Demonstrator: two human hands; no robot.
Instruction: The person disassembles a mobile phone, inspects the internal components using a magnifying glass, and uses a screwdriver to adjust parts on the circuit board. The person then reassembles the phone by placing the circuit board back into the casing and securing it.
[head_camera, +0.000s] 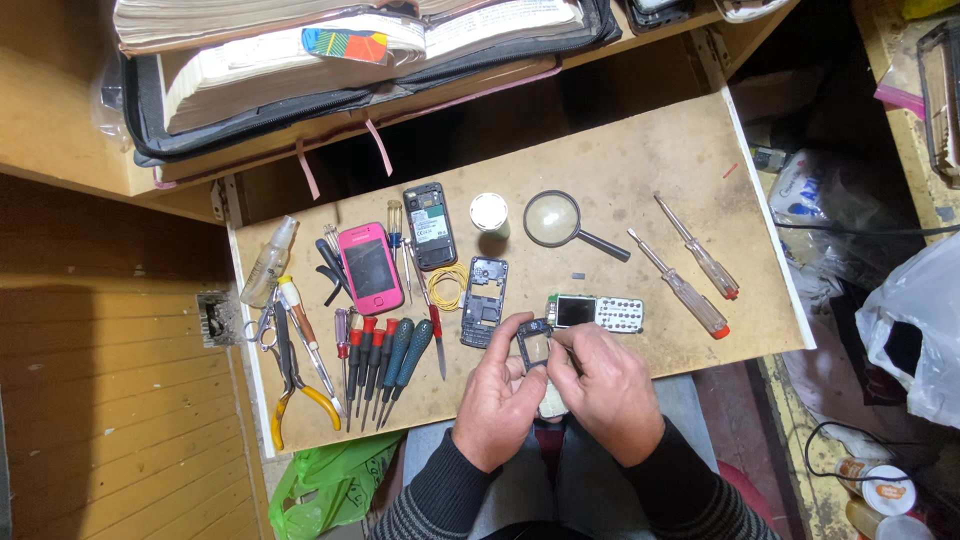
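Both hands at the counter's near edge: left hand (497, 395) fingers pinch the dark phone frame (534, 345) upright, right hand (603, 385) fingers pressed on its right side.

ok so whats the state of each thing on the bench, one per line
phone frame: held up in both hands, left hand and right hand
pink phone: lying flat, screen dark
black phone: back cover off, insides showing
phone circuit board: bare, out of its casing
magnifying glass: lying flat, unused
two screwdrivers: lying loose, apart
book: open
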